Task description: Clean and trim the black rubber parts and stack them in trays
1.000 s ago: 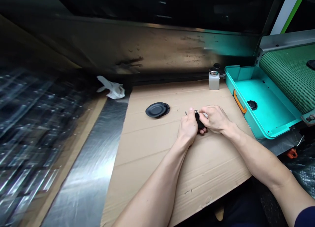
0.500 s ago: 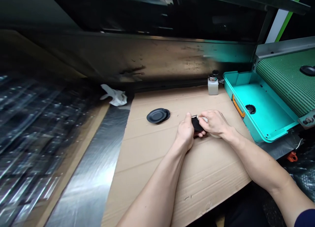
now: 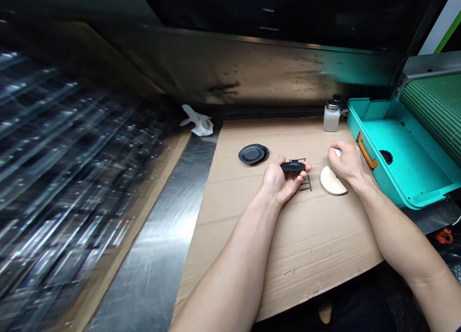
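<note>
Left hand: palm up, fingers lightly curled, thumb and fingertips cradling a black disc.
Disc position: centre of frame, seen nearly edge-on, long axis running left to right; left hand nearer, right hand apart.
Right hand: fingertips pinched on a small white piece, partly hidden.
Between hands: cream half-round piece on a cardboard sheet.
Left of centre: stacked black discs.
Right edge: teal plastic tray containing one round black part.
</note>
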Tool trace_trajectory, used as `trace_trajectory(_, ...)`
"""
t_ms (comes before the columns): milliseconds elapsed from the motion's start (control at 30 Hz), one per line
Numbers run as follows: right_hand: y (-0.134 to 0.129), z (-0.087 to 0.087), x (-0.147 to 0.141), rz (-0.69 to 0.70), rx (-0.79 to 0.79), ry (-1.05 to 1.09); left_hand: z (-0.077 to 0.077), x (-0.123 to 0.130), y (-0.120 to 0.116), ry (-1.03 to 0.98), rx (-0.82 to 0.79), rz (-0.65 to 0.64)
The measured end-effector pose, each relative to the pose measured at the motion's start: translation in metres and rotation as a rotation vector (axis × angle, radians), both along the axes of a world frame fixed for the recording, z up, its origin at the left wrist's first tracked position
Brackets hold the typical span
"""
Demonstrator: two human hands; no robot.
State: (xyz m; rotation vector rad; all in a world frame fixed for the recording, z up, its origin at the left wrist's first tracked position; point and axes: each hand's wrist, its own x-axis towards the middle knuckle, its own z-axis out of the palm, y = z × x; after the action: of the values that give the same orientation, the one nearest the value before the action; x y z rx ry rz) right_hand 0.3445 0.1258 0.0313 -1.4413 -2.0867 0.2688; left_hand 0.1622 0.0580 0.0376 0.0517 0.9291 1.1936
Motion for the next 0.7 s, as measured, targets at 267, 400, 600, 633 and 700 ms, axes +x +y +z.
trace_trajectory(267,-0.012,0.002,-0.012,0.248,0.073,0.159,-0.007,0.011,-0.002,0.167,0.085,0.001)
trace_trajectory(400,-0.027,-0.003,-0.027,0.396,0.026,0.122,-0.018,0.026,-0.005,0.372,0.209,0.021)
trace_trajectory(600,-0.021,-0.003,-0.018,0.313,0.022,-0.084,-0.023,0.023,-0.006,0.362,0.291,0.002)
trace_trajectory(633,-0.019,0.0,-0.013,0.249,0.035,-0.12,-0.023,0.02,-0.006,0.315,0.281,0.007)
trace_trajectory(700,-0.019,0.01,-0.005,0.087,0.087,-0.195,-0.021,0.013,-0.004,0.215,0.265,0.025)
